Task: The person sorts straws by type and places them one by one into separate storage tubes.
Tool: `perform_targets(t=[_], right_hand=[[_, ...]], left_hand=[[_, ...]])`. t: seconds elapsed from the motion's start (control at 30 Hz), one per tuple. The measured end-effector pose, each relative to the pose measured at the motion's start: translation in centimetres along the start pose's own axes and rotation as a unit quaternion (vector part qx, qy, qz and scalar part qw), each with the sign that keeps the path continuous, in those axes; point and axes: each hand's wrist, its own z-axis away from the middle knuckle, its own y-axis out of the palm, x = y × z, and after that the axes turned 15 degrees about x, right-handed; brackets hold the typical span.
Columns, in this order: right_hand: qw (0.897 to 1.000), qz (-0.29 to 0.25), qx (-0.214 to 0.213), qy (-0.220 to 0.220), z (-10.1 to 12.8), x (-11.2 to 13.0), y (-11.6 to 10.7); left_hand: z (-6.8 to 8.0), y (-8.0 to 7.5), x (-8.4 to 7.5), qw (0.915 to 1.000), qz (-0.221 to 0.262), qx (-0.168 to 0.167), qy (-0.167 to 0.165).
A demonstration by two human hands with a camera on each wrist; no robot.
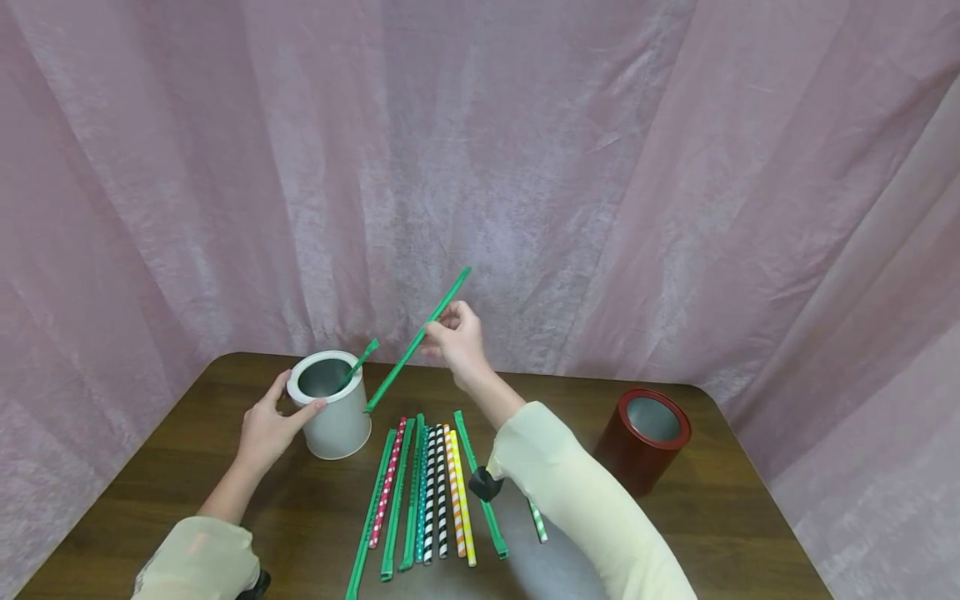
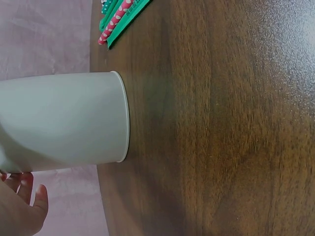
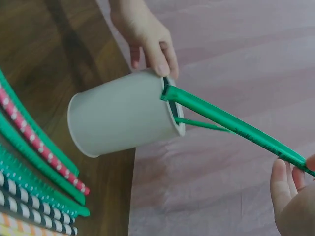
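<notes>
Over the brown table (image 1: 720, 500), right hand (image 1: 459, 342) fingers pinch green straw (image 1: 417, 337), slanting down-left; left hand (image 1: 266, 429) grips white cup (image 1: 333, 417).

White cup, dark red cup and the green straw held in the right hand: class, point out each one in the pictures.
white cup (image 1: 341, 425): head view, on its side wall.
dark red cup (image 1: 628, 454): head view, on its outer wall.
green straw (image 3: 231, 123): right wrist view, mid-shaft.

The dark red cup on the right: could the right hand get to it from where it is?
Probably yes. The dark red cup stands apart with nothing beside it, but the right hand is pinching a green straw.
</notes>
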Motion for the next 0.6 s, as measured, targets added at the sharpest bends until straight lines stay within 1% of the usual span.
perform_targets(t=[0.1, 0.23, 0.3, 0.4, 0.5, 0.6], right_hand=[[0.999, -0.024, -0.030, -0.020, -0.4, 0.1, 0.6], [0.995, -0.057, -0.070, -0.038, -0.9, 0.1, 1.4], [0.993, -0.060, -0.085, -0.047, -1.1, 0.0, 1.9], [0.992, -0.052, -0.096, -0.059, -1.3, -0.5, 2.5], [0.992, -0.043, -0.099, -0.069, -1.6, -1.2, 3.1], [0.991, -0.044, -0.099, -0.072, -1.7, -2.1, 3.6]], left_hand=[[0.1, 0.0, 0.0, 1.0000, 0.002, -0.001, 0.001], [0.2, 0.0, -0.1, 0.9999, 0.013, 0.002, -0.001], [0.2, 0.0, 0.0, 0.9999, 0.016, 0.002, -0.002], [0.2, 0.0, 0.0, 0.9999, 0.013, -0.002, -0.001], [0.3, 0.0, -0.1, 0.9999, 0.010, -0.007, 0.000], [0.3, 0.0, -0.2, 0.9999, 0.012, -0.004, -0.001]])
